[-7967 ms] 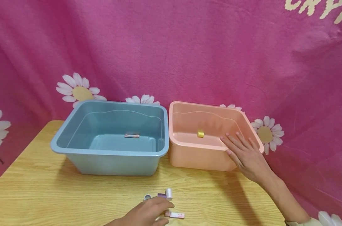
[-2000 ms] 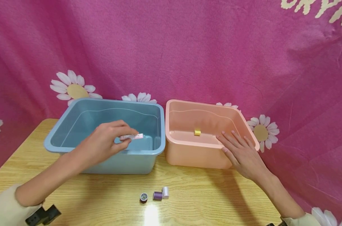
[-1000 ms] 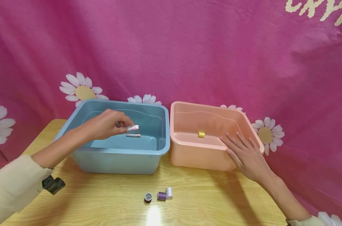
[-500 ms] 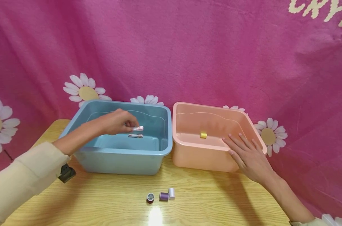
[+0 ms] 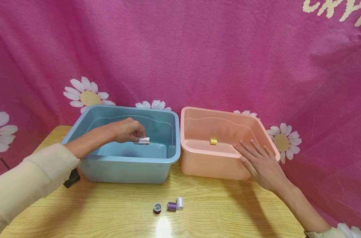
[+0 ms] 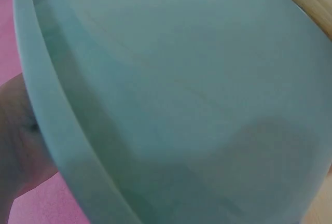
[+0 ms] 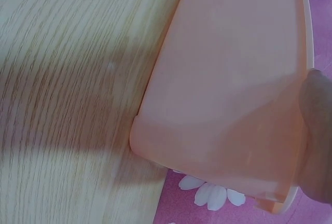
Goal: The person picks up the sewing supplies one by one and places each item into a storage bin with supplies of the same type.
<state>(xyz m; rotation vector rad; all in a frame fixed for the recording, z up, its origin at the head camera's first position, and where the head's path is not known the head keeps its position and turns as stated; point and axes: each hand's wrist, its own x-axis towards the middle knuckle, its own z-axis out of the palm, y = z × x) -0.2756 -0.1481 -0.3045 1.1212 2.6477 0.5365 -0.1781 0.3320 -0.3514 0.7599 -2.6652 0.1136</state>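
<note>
A peach bin (image 5: 210, 165) is standing under your straight-fingered right hand (image 5: 262, 165); a blue bin (image 5: 126, 172) is surrounding your left hand (image 5: 128, 130), which is pinching a whitish strip (image 5: 145, 139).

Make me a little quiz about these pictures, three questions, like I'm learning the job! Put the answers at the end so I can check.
1. How many spools lie on the table?
2. True or false: the yellow spool lies in the pink tub.
3. What does the left hand pinch in the blue tub? A) a spool B) a pale strip

Key:
1. Three: a dark spool, a purple spool and a white spool.
2. True.
3. B.
</note>
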